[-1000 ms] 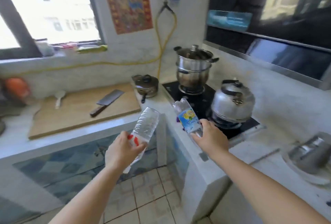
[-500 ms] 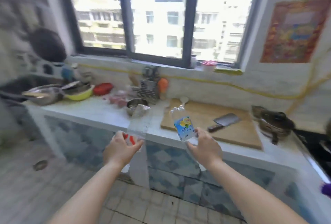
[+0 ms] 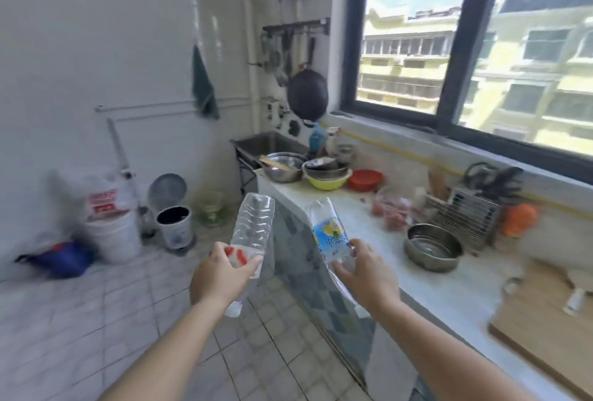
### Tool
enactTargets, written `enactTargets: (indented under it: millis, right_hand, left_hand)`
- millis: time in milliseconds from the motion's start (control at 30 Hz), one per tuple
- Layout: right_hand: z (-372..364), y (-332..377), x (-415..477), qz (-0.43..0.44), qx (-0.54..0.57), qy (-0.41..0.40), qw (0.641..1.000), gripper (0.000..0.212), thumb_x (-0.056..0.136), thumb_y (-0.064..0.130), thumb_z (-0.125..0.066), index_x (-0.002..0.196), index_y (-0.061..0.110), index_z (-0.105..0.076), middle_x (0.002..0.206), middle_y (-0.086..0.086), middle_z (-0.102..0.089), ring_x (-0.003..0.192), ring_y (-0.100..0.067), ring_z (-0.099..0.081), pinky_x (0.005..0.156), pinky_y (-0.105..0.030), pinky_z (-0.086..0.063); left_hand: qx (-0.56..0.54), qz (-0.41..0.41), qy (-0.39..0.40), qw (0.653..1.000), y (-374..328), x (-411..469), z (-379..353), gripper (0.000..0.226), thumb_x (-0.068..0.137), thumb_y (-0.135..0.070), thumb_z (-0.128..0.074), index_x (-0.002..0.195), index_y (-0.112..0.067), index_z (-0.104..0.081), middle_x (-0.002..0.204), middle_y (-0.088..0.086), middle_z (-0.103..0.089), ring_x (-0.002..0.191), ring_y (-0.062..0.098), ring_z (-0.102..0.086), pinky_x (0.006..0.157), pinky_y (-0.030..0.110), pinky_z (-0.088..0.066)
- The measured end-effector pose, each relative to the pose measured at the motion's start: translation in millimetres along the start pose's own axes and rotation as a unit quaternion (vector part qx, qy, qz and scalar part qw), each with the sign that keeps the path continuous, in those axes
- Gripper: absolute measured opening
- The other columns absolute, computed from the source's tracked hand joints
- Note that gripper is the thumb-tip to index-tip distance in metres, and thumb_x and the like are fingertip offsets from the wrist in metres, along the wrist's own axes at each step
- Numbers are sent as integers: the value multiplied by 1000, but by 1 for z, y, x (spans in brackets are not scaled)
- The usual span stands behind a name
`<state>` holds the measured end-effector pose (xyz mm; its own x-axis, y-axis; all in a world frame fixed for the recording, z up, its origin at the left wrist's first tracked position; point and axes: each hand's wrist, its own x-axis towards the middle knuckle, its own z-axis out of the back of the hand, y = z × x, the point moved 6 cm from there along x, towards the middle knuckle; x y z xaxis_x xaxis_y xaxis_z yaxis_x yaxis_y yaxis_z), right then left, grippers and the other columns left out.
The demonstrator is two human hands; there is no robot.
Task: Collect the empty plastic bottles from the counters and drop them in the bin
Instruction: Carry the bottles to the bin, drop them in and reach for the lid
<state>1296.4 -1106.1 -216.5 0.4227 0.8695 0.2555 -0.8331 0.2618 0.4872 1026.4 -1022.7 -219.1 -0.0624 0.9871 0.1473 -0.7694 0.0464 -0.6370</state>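
My left hand (image 3: 219,277) grips a clear, empty plastic bottle with a red-and-white label (image 3: 252,229), held upside down with its cap end pointing at the floor. My right hand (image 3: 365,274) grips a second empty bottle with a blue-and-yellow label (image 3: 329,230), also base up. Both are held in front of me over the tiled floor, beside the counter's front edge. A small pedal bin (image 3: 175,224) with its lid raised and a dark opening stands on the floor at the far wall, ahead and to the left.
The white counter (image 3: 426,285) runs along my right under the window, carrying steel bowls (image 3: 433,246), a yellow bowl, a red lid, a dish rack and a wooden cutting board (image 3: 545,323). A white bucket (image 3: 112,233), bags and a blue cloth lie left of the bin.
The view has swung left from the stove past the window to the sink corner, bringing the bin into sight. Both hands kept their bottles throughout.
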Motion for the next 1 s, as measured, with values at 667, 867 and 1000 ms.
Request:
enactTargets:
  millis: [667, 867, 1000]
  right_hand:
    - [-174, 188, 288, 160, 73, 89, 980, 47, 79, 53, -59, 112, 21, -47, 107, 3, -61, 86, -20, -60, 65, -34, -50]
    - [-237, 258, 338, 186, 80, 110, 973, 48, 80, 54, -57, 114, 23, -47, 108, 5, -60, 88, -18, -60, 68, -34, -51]
    - [-283, 312, 387, 190, 84, 114, 971, 48, 80, 56, -57, 114, 23, -47, 110, 4, -60, 88, -19, -61, 71, -37, -54]
  left_hand:
    - [-14, 165, -136, 977, 75, 250, 21, 52, 69, -63, -66, 91, -21, -46, 86, -4, -57, 73, 18, -55, 57, 29, -39]
    - [-13, 176, -146, 973, 115, 334, 34, 52, 70, -63, -66, 90, -21, -44, 87, -2, -58, 73, 18, -54, 55, 28, -35]
    - [-8, 167, -152, 974, 145, 409, 53, 51, 69, -64, -65, 89, -21, -45, 86, -3, -59, 74, 17, -55, 55, 29, -36]
